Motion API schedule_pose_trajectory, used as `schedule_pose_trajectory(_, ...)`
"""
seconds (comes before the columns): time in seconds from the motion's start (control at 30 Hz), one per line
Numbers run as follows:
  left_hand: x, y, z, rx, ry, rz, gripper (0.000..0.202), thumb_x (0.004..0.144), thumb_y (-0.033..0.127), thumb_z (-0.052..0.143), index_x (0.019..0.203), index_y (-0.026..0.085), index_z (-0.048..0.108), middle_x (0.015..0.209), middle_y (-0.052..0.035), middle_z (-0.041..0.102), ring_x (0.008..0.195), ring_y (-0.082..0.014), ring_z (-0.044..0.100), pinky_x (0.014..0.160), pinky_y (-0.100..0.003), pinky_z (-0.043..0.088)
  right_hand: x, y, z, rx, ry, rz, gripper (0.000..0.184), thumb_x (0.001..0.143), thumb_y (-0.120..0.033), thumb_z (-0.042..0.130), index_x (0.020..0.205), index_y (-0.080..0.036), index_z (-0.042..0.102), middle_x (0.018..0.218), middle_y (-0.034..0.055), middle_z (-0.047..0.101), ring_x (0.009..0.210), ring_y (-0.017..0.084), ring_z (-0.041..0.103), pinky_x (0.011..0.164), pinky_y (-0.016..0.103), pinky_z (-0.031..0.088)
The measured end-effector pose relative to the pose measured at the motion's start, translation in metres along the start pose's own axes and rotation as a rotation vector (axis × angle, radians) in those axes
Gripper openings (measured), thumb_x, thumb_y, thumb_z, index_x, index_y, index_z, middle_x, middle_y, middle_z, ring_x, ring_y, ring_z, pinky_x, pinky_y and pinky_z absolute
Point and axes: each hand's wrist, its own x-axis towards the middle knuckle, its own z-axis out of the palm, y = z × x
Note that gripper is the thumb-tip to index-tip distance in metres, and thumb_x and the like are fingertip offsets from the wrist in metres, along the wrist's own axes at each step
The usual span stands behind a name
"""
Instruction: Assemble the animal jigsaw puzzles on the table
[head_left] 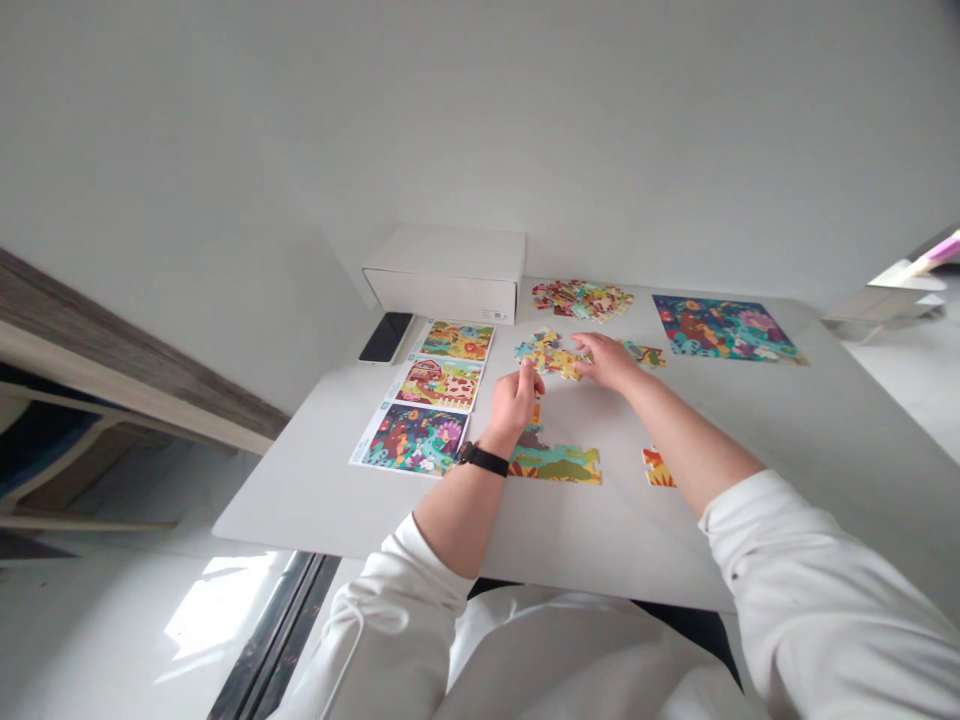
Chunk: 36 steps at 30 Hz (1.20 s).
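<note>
Left hand (516, 398) curled, hold unclear, right hand (606, 362) loosely spread, both by loose puzzle pieces (551, 358)

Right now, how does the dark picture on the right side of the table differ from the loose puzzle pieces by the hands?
The dark picture is mostly deep blue; the loose puzzle pieces are mainly yellow. The dark picture forms one flat rectangle, the loose puzzle pieces an uneven cluster. The loose puzzle pieces lie by the left hand and right hand; the dark picture lies apart from both. Both rest on the white table.
</note>
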Motion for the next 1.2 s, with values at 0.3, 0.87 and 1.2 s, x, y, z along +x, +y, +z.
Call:
schedule_pose_trajectory(0.3, -0.001, 0.003, -0.001, 0.026, -0.030, -0.012, 0.085, 0.107, 0.078, 0.016, 0.064, 0.023, 0.063, 0.064, -0.0047, 0.064, 0.067, -0.0195, 0.062, 0.068, -0.032, 0.043, 0.001, -0.011, -0.006, -0.141, -0.133, 0.005, 0.070, 0.089, -0.029, 0.084, 0.155, -0.030, 0.062, 0.144, 0.0096, 0.075, 0.132, 0.034, 0.068, 0.115, 0.047, 0.051)
schedule_pose_trajectory(0.87, -0.002, 0.005, -0.002, 0.041, -0.040, -0.015, 0.081, 0.111, 0.071, 0.020, 0.066, 0.022, 0.065, 0.066, -0.0040, 0.066, 0.068, -0.0184, 0.064, 0.069, -0.031, 0.045, 0.000, -0.010, -0.016, -0.240, -0.245, -0.042, 0.085, 0.086, -0.027, 0.082, 0.165, -0.024, 0.050, 0.146, 0.0144, 0.072, 0.132, 0.037, 0.068, 0.114, 0.047, 0.050)
schedule_pose_trajectory(1.2, -0.001, 0.004, 0.000, 0.032, -0.042, -0.010, 0.081, 0.110, 0.072, 0.019, 0.066, 0.022, 0.066, 0.062, -0.0030, 0.063, 0.066, -0.0183, 0.062, 0.068, -0.031, 0.044, 0.002, -0.015, -0.011, -0.303, -0.133, -0.028, 0.081, 0.084, -0.024, 0.083, 0.160, -0.027, 0.055, 0.145, 0.0182, 0.065, 0.130, 0.038, 0.065, 0.109, 0.047, 0.051)
